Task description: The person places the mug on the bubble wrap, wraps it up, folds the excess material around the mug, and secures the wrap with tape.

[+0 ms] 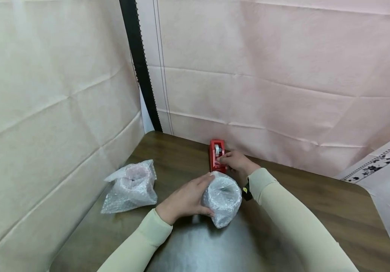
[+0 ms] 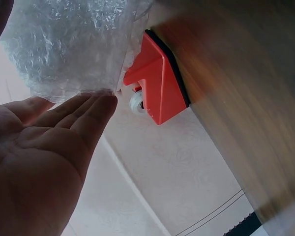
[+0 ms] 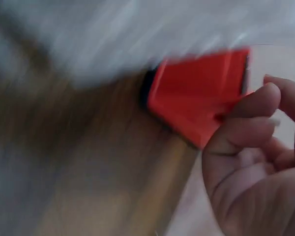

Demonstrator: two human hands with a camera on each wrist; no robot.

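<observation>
A round, bubble-wrapped object [image 1: 222, 198] is tilted above the table, its wrapped end facing up. My left hand [image 1: 189, 196] holds it from the left, thumb on the near side and fingers on the far side. What lies inside the wrap is hidden. Just beyond it stands a red tape dispenser [image 1: 212, 155] with a roll of clear tape [image 1: 217, 150]. My right hand [image 1: 238, 161] reaches over the dispenser's near part, thumb and finger pinching at the tape. The strip itself is hard to make out; the right wrist view is blurred.
Another bubble-wrapped bundle [image 1: 134, 185] lies on the left of the wooden table [image 1: 317, 196]. Pale cloth walls [image 1: 266, 75] stand behind and to the left, close to the table's edges. A black strip [image 1: 142, 68] runs down the corner.
</observation>
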